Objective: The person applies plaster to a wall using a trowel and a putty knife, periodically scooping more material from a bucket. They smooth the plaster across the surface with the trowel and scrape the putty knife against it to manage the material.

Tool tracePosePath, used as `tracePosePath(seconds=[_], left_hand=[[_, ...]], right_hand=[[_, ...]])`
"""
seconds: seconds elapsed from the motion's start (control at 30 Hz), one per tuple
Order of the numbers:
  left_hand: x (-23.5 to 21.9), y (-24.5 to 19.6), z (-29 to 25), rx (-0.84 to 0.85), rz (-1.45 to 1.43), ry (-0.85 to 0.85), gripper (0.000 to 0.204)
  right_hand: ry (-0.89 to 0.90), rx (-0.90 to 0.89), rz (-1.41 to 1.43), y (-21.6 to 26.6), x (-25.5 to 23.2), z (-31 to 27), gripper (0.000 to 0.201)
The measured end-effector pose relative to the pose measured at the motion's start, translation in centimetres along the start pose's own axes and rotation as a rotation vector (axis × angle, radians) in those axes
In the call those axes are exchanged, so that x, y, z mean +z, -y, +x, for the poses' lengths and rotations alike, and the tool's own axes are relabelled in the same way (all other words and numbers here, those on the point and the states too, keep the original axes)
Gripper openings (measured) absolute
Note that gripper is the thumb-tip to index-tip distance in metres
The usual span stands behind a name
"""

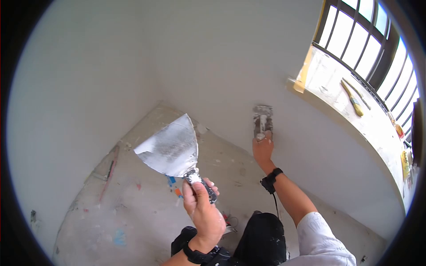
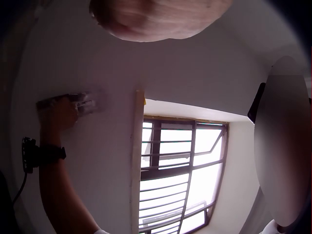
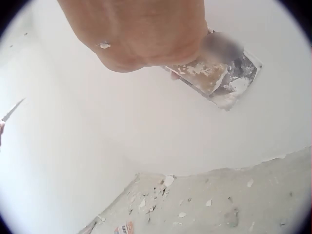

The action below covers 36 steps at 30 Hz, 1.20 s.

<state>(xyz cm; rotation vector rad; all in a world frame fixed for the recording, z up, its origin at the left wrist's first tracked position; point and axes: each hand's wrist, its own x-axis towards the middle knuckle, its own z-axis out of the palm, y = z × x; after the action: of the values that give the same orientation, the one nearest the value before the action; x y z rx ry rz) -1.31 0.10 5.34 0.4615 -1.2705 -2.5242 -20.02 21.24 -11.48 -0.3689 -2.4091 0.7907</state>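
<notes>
My left hand (image 1: 206, 213) grips the dark handle of a wide putty knife (image 1: 171, 146), its broad metal blade pointing up and smeared with white compound. In the left wrist view only part of that left hand (image 2: 161, 17) shows at the top, and the putty knife is out of sight. Farther right, my right hand (image 1: 263, 150) holds a plastering trowel (image 1: 263, 116) by its handle, the plate lying against the white wall (image 1: 213, 66) below the window. Seen from the right wrist, the trowel (image 3: 239, 85) is caked with dried and wet plaster, and the hand (image 3: 141, 34) covers much of its handle.
A window sill (image 1: 328, 73) curves along the right, bearing a paintbrush (image 1: 353, 98) beneath a barred window (image 1: 359, 35). Masking tape (image 1: 303, 73) edges the sill's corner. The floor (image 1: 146, 221) below is spattered, with a long thin reddish strip (image 1: 108, 175) near the left wall.
</notes>
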Motion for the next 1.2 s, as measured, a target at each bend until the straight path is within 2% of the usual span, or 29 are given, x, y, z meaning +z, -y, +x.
tracePosePath(seconds=[0.03,0.07,0.13,0.2,0.23,0.3,0.33,0.4,0.43,0.5,0.53,0.6,0.63,0.7,0.73,0.8,0.9,0.93,0.97,1.03,1.07,1.13,1.2], left_hand=[[0.0,0.0,-0.1,0.008,0.009,-0.012,0.033],[0.0,0.0,0.0,0.022,0.019,-0.021,0.028],[0.0,0.1,-0.2,0.030,0.037,-0.055,0.026],[-0.4,0.0,0.4,0.067,-0.004,-0.079,0.025],[-1.0,-0.3,0.8,0.060,-0.012,-0.068,0.025],[-2.4,-0.9,1.5,0.140,-0.014,-0.120,0.024],[-2.4,-1.5,1.5,0.115,-0.030,-0.157,0.024],[-2.8,-1.6,2.0,0.085,-0.053,-0.146,0.023],[-2.4,-1.1,1.8,0.058,-0.062,-0.136,0.023],[-2.1,-1.2,1.7,0.035,-0.059,-0.137,0.023],[-1.9,-1.1,1.7,0.025,-0.036,-0.109,0.024],[-1.6,-0.6,1.7,0.041,0.015,-0.063,0.024],[-1.5,-0.7,1.5,0.043,0.013,-0.068,0.024],[-1.2,-1.3,0.9,0.025,0.004,-0.063,0.025],[-1.2,-1.5,0.6,0.032,0.007,-0.073,0.025],[-1.5,-2.2,0.2,0.050,-0.030,-0.067,0.026],[-1.3,-2.0,-0.3,0.095,0.005,-0.062,0.028],[-1.1,-2.4,-0.6,0.098,-0.001,-0.083,0.028],[-1.2,-2.4,-0.5,0.113,0.003,-0.078,0.028],[-1.3,-1.9,-0.3,0.152,0.047,-0.045,0.028],[-1.2,-1.5,-0.3,0.139,0.075,-0.059,0.028],[-1.3,-0.9,0.1,0.103,0.092,-0.059,0.027],[-1.2,0.0,0.8,0.098,0.090,-0.048,0.025]], right_hand=[[0.009,0.003,0.011,-0.3,2.5,0.2,0.029],[0.132,-0.109,-0.074,-0.9,5.6,0.5,0.031],[0.268,-0.207,-0.167,-0.3,6.3,-0.6,0.033],[0.517,-0.220,-0.161,1.7,5.8,-1.9,0.027],[0.507,-0.217,-0.172,1.5,4.8,-3.1,0.027],[0.391,-0.305,0.022,1.4,2.3,-6.1,0.034],[0.393,-0.304,0.011,1.8,0.0,-6.6,0.034],[0.228,-0.007,0.313,2.0,-5.0,-6.5,0.035],[0.254,-0.009,0.302,0.6,-6.5,-5.7,0.035],[0.838,0.289,0.323,-0.9,-8.2,-4.5,0.038],[0.844,0.293,0.318,-1.8,-7.8,-4.1,0.038],[0.780,0.066,0.010,-3.8,-5.3,-2.8,0.039],[0.784,0.062,0.010,-4.5,-3.9,-2.6,0.039],[0.746,-0.122,-0.135,-5.8,-0.9,-3.1,0.044],[0.754,-0.129,-0.128,-6.3,0.3,-3.4,0.044],[0.788,-0.088,-0.355,-6.9,3.0,-3.9,0.044],[0.776,-0.121,-0.363,-10.1,5.7,-4.1,0.041],[0.770,-0.130,-0.344,-9.8,6.5,-4.3,0.041],[0.680,0.024,-0.337,-9.6,7.0,-4.4,0.038],[0.587,0.175,-0.336,-9.7,7.8,-3.6,0.035],[0.533,0.122,-0.274,-9.8,8.4,-3.1,0.032],[0.501,0.085,-0.235,-9.3,7.4,-3.2,0.029],[0.547,0.141,0.001,-3.7,3.8,-1.0,0.028]])
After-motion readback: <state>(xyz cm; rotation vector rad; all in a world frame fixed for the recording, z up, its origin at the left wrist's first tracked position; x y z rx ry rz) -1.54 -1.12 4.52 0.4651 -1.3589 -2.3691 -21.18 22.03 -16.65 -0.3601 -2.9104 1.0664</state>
